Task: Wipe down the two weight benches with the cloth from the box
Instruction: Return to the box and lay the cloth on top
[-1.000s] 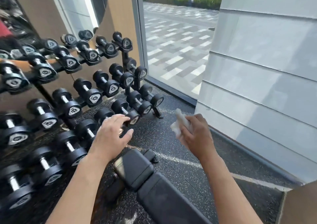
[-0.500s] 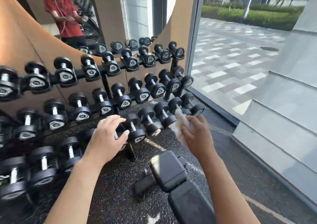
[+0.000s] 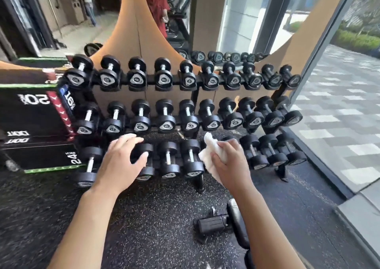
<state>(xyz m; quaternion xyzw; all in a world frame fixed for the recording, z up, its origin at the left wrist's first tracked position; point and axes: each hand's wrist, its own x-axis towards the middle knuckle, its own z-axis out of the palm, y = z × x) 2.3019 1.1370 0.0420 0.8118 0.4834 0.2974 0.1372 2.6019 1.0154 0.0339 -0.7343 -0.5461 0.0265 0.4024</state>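
My right hand (image 3: 232, 165) grips a crumpled white cloth (image 3: 211, 155), held up in front of the dumbbell rack. My left hand (image 3: 121, 161) hovers beside it with relaxed, spread fingers and holds nothing. Only the end of a black weight bench (image 3: 236, 223) shows at the bottom, mostly hidden behind my right forearm. A black roller pad (image 3: 211, 224) sticks out at its left side. No second bench and no box for the cloth are in view.
A three-tier rack of black dumbbells (image 3: 185, 116) stands straight ahead against a mirrored wall. Stacked black plyo boxes (image 3: 33, 120) stand at the left. A floor-to-ceiling window (image 3: 339, 104) runs along the right. Speckled rubber floor (image 3: 144, 217) lies between me and the rack.
The view has swung left, from the window and white wall to facing the rack. The bench has slid to the bottom right. Both hands keep their pose, cloth still in the right.
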